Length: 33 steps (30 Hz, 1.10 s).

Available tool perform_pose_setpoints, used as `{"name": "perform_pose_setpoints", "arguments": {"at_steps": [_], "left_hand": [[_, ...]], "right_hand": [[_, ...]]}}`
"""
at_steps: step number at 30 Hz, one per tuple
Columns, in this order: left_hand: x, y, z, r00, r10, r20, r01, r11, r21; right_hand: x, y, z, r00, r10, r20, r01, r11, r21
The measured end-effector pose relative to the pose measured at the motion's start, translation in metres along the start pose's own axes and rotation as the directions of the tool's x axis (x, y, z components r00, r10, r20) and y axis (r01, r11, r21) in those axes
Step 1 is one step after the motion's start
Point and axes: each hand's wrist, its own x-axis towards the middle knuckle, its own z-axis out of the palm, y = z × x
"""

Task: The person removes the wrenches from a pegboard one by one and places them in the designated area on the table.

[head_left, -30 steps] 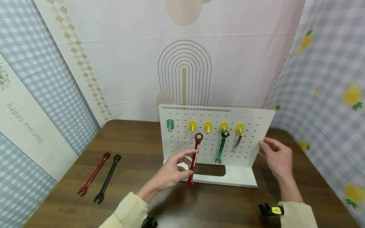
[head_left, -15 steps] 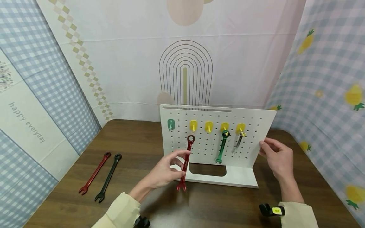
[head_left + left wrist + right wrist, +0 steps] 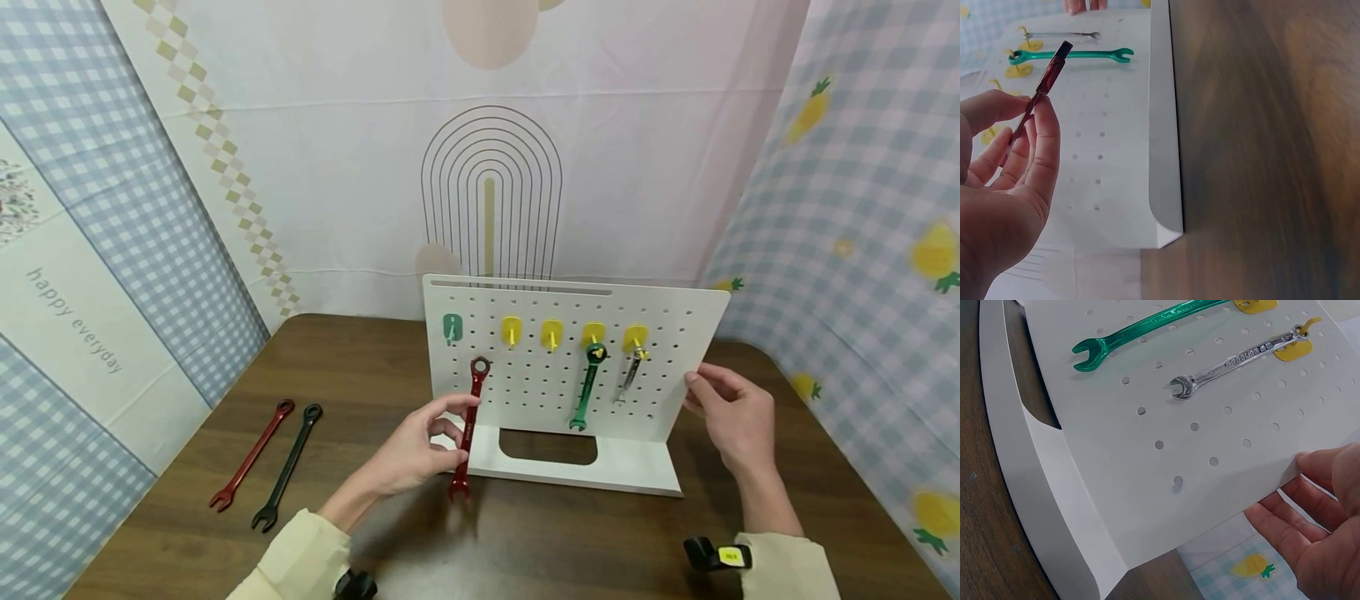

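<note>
My left hand holds a red combination wrench between thumb and fingers, ring end up and open end down. It is in front of the left part of a white pegboard, below a green hook. The left wrist view shows this wrench nearly edge-on. At the board's right edge, my right hand pinches the panel, thumb in front and fingers behind. A green wrench and a silver wrench hang by their ring ends from yellow hooks. Two more yellow hooks bear nothing.
Another red wrench and a black wrench lie side by side on the left of the brown wooden table. The pegboard's white foot juts toward me. Patterned cloths hang behind and at both sides.
My left hand has moved left with the red wrench, from below the leftmost yellow hook to near the green hook. My right hand keeps its grip on the board's edge.
</note>
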Motion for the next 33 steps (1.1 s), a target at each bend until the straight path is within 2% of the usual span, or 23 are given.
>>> {"name": "perform_pose_setpoints", "arguments": {"at_steps": [8, 18, 24, 33], "left_hand": [[-0.009, -0.002, -0.012, 0.999, -0.041, -0.013, 0.042, 0.999, 0.001], [-0.017, -0.007, -0.025, 0.998, -0.052, -0.042, 0.054, 0.998, 0.041], [-0.021, -0.009, -0.029, 0.999, -0.041, -0.032, 0.043, 0.998, 0.049], [-0.026, -0.010, -0.037, 0.997, -0.075, -0.034, 0.077, 0.996, 0.048]], "right_hand": [[0.000, 0.000, 0.000, 1.000, 0.004, -0.001, -0.004, 1.000, -0.014], [0.000, -0.001, 0.000, 1.000, 0.004, 0.004, -0.004, 1.000, -0.008], [-0.001, -0.001, 0.000, 1.000, -0.001, 0.001, 0.000, 1.000, 0.005], [-0.001, -0.001, 0.000, 1.000, 0.000, 0.000, 0.000, 1.000, -0.001]]}}
